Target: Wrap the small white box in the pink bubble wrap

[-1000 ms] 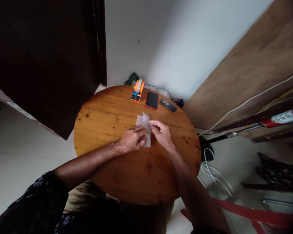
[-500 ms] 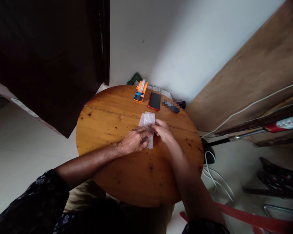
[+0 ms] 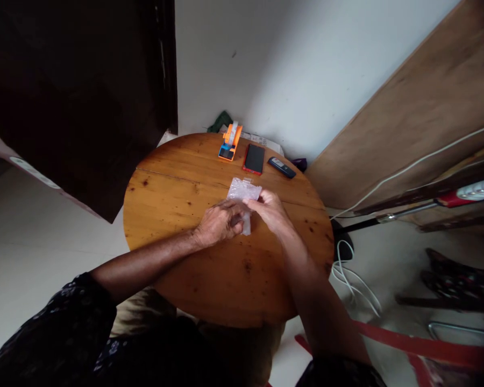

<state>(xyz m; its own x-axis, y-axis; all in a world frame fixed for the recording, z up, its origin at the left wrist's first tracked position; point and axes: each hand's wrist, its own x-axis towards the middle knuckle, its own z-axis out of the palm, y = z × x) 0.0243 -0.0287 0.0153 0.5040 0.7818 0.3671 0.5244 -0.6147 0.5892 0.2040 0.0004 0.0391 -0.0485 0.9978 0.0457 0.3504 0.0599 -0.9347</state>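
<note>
A crinkled, see-through piece of bubble wrap [image 3: 242, 190] is held over the middle of the round wooden table [image 3: 173, 199]. My right hand [image 3: 271, 209] pinches its right edge between thumb and fingers. From the left, my left hand [image 3: 222, 221] has its fingers curled against the lower part of the wrap. A strip of the wrap hangs out below the fingers, near the tabletop. Whether anything is inside the wrap cannot be made out.
At the table's far edge stand an orange and blue tape dispenser [image 3: 230, 142], a phone in a red case [image 3: 254, 159] and a dark handset [image 3: 281, 167]. A white wall rises behind. White cable [image 3: 353, 285] and a red-framed chair [image 3: 423, 344] are at the right.
My right hand has brought the wrap's upper part round so that it spreads wider to the right. My left hand stays close to the same place. The view has shifted slightly.
</note>
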